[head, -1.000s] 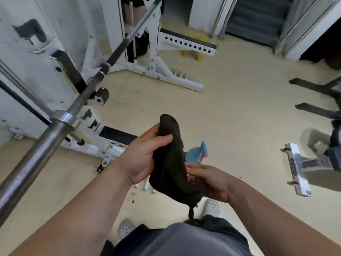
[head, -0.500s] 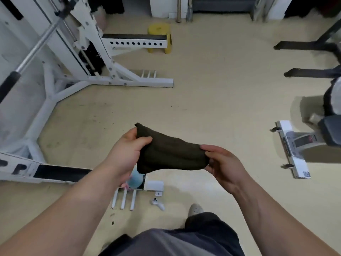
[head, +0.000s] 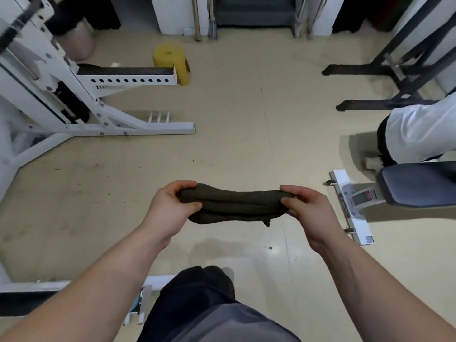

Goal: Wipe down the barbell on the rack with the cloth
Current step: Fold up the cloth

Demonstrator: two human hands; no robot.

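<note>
Two hands, left, right, on cloth ends

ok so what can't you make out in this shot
Barbell: head view, only a blurred dark streak at the top left corner, the rest cut off by the edge.
Cloth: both ends hidden inside the left hand and right hand.
Person by the bench: cut off by the right edge.

Yellow stool on beige floor far back; black frame feet right; padded bench near right edge.
</note>
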